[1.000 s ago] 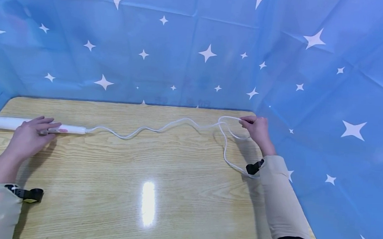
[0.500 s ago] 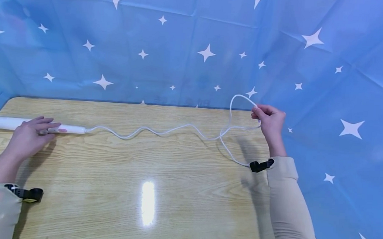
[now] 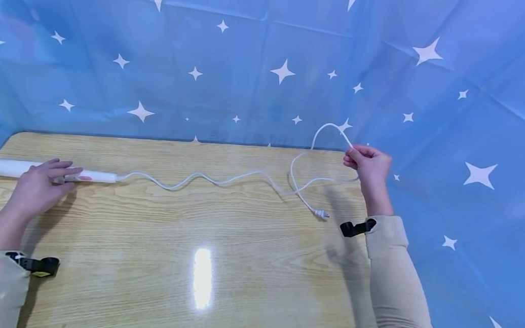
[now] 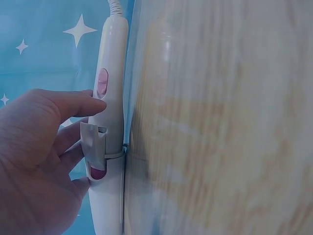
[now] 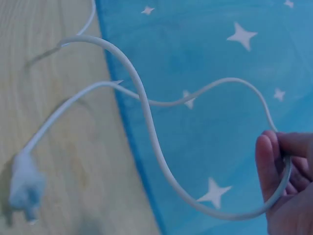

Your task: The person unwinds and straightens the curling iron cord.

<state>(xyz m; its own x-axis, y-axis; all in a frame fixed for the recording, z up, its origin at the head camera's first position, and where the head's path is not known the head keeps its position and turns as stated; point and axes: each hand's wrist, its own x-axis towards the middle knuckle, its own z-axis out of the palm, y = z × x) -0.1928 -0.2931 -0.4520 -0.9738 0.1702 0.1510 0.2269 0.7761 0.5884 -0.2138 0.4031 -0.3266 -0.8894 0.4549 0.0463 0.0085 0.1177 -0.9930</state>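
Observation:
A white curling iron (image 3: pixel 8 168) with pink switch parts lies along the table's left side. My left hand (image 3: pixel 38 191) holds it mid-length, with the thumb on one side and fingers near the grey clamp lever (image 4: pixel 93 146) in the left wrist view. From the handle's end a white cord (image 3: pixel 188 183) runs wavily to the right. At the far right corner my right hand (image 3: pixel 371 166) pinches that cord between thumb and fingers, raised above the table. A loop of cord arches up beside this hand. The two-pin plug (image 3: pixel 320 214) hangs or lies below and left of it; which, I cannot tell.
The wooden table (image 3: pixel 248 239) has rounded far corners and a bright light reflection. A blue curtain (image 3: pixel 238 55) with white stars stands along its back and right sides. Black wrist straps (image 3: pixel 357 227) with cameras sit at both sleeves.
My right hand has moved right and slightly up, lifting the cord into a higher loop. The plug has come into view from beside the right wrist. My left hand has stayed in place.

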